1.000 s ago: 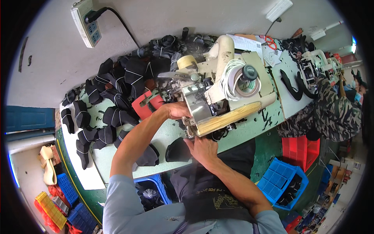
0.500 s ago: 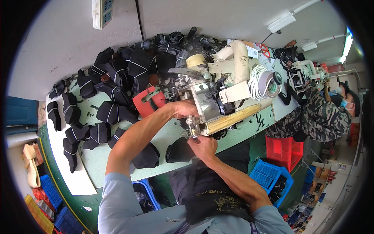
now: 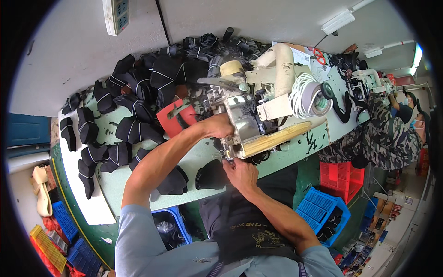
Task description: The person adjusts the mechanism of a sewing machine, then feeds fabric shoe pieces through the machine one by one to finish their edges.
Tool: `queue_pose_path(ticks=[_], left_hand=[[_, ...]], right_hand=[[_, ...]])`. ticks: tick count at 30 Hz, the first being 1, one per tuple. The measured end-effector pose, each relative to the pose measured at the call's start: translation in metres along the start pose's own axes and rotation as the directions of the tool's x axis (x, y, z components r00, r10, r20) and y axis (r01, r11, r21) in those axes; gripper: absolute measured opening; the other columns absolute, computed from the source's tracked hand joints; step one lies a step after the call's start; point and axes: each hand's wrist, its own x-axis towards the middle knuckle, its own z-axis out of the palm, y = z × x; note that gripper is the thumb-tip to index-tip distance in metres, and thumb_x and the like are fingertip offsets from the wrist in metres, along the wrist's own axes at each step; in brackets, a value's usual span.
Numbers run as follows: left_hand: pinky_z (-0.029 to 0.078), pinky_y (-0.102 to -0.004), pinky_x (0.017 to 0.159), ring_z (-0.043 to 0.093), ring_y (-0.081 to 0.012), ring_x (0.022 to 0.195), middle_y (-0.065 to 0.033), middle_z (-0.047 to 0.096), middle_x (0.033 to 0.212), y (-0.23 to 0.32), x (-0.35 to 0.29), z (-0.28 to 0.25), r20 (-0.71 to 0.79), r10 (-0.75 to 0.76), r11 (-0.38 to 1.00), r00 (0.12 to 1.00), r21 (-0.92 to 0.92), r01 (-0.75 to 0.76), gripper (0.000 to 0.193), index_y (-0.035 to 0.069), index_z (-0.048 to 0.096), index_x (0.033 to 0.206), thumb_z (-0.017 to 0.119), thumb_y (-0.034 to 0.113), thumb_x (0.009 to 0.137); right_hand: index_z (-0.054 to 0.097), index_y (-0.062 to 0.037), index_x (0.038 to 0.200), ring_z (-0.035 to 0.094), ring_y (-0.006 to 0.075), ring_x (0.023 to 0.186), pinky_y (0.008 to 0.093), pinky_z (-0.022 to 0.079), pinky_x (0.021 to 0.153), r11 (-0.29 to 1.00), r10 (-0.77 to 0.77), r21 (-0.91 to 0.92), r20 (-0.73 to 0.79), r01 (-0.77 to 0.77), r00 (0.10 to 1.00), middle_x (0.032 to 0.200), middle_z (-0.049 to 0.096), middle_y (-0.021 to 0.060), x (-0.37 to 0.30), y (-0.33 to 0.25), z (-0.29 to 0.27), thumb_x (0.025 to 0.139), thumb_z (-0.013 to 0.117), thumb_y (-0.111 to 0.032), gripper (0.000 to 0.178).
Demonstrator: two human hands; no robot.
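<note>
My left hand (image 3: 218,125) reaches into the front of an industrial sewing machine (image 3: 244,120); its fingers are hidden behind the metal parts. Just below the machine's metal head, my right hand (image 3: 242,174) is closed, thumb and fingers pinched together against the lower end. What they grip is too small to make out. Left of my right hand, a stack of black fabric pieces (image 3: 211,175) lies at the table's near edge. A red plate (image 3: 177,118) sits beside my left wrist. On the machine's right stands a spool wound with white cord (image 3: 304,97).
Tied bundles of black fabric (image 3: 131,129) cover the left and back of the pale green table (image 3: 194,154). A blue crate (image 3: 318,210) and a red crate (image 3: 341,180) stand on the floor at right. A co-worker in camouflage clothing (image 3: 390,134) sits at another machine.
The view has shifted slightly. My right hand stays at the machine's lower end, and my left hand remains inside its front.
</note>
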Motion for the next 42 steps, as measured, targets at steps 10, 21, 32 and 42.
queue_pose_path(ticks=[10, 21, 32, 42], left_hand=[[0.056, -0.0336, 0.078, 0.069, -0.0235, 0.089, -0.0113, 0.068, 0.109, 0.049, -0.092, -0.015, -0.833, -0.096, 0.990, 0.544, -0.021, 0.143, 0.026, 0.005, 0.067, 0.118, 0.067, 0.004, 0.092], [0.053, -0.0399, 0.084, 0.067, -0.0315, 0.094, -0.0143, 0.069, 0.105, 0.075, -0.076, -0.041, -0.828, 0.117, 0.886, 0.549, 0.337, 0.319, 0.030, 0.004, 0.068, 0.118, 0.069, 0.011, 0.089], [0.052, -0.0417, 0.072, 0.066, -0.0299, 0.079, -0.0144, 0.066, 0.087, 0.140, -0.061, 0.014, -0.809, -0.191, 0.863, 0.556, 0.132, 0.488, 0.038, 0.001, 0.067, 0.097, 0.078, 0.032, 0.079], [0.054, -0.0389, 0.078, 0.069, -0.0289, 0.087, -0.0144, 0.071, 0.101, 0.121, -0.046, 0.011, -0.795, 0.026, 0.958, 0.606, 0.192, 0.212, 0.024, 0.005, 0.072, 0.111, 0.070, 0.018, 0.090]], right_hand=[[0.054, -0.0023, 0.115, 0.055, 0.0219, 0.059, 0.0371, 0.051, 0.057, 0.853, 0.118, 0.505, -0.432, 0.131, 0.894, 0.085, 0.064, 0.0101, -0.023, 0.061, -0.061, 0.097, 0.069, -0.023, 0.031], [0.062, 0.0020, 0.093, 0.068, 0.0142, 0.072, 0.0328, 0.054, 0.062, 0.202, 0.289, 0.969, -0.200, 0.145, 0.936, 0.079, 0.068, 0.0078, 0.012, 0.080, -0.043, 0.099, 0.069, -0.021, 0.025], [0.064, -0.0101, 0.107, 0.070, 0.0332, 0.086, 0.0430, 0.054, 0.072, 0.768, -0.233, 0.625, 0.071, 0.139, 0.970, 0.094, 0.072, 0.0101, -0.042, 0.090, -0.078, 0.092, 0.069, -0.023, 0.021], [0.060, -0.0040, 0.132, 0.055, 0.0289, 0.091, 0.0393, 0.049, 0.081, 0.680, -0.661, 0.057, -0.385, 0.731, 0.645, 0.135, 0.059, 0.0084, 0.001, 0.040, -0.108, 0.085, 0.073, -0.017, 0.050]])
